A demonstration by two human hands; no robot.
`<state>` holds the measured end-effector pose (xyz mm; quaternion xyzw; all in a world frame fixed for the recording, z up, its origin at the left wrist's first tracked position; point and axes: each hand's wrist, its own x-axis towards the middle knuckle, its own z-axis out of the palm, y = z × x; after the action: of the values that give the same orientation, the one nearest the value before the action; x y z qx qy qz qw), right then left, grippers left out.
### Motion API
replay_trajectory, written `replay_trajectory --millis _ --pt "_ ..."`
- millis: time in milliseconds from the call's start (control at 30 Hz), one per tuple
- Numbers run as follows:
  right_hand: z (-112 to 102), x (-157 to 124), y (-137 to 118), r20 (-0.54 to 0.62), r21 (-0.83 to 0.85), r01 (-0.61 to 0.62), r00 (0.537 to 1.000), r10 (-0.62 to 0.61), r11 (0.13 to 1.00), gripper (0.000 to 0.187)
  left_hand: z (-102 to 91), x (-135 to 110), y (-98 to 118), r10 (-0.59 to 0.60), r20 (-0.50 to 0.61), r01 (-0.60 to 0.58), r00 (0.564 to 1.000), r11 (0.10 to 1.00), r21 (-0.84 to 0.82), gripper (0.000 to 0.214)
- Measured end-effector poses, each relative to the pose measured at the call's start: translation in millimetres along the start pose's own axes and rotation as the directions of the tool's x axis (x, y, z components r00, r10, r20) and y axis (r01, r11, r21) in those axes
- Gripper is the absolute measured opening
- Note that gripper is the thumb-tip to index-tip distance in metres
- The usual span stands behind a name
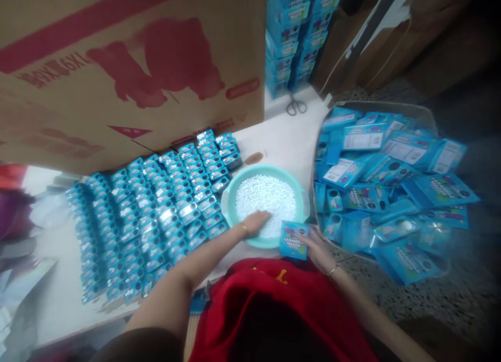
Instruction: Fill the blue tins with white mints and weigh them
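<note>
A light green basin (302, 197) full of small white candies (266, 192) stands on the table in front of me. My left hand (255, 223) reaches over its near rim, its fingers curled down into the candies with the tips hidden among them. Just right of the basin, my right hand (315, 246) grips the side of a blue candy packet (293, 241) with printed lettering. That packet is held upright close to the basin's near right rim. Whether it has anything inside cannot be seen.
Rows of small blue packs (164, 215) cover the white table (274, 137) to the left. A large cardboard box (156, 64) stands behind them. Scissors (296, 106) lie near stacked blue boxes (289, 38). At right is an open container (415, 108) heaped with blue packets (391, 174).
</note>
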<state>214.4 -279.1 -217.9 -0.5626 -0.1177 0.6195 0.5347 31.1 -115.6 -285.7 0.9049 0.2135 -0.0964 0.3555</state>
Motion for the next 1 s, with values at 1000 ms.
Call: replay_trajectory --millis 1000 --pt "39 65 2 0.37 -0.69 0.664 0.665 -0.648 0.288 0.045 -161.0 -43 122 -0.225 0.09 0.185 0.97 0.928 0.324 0.04"
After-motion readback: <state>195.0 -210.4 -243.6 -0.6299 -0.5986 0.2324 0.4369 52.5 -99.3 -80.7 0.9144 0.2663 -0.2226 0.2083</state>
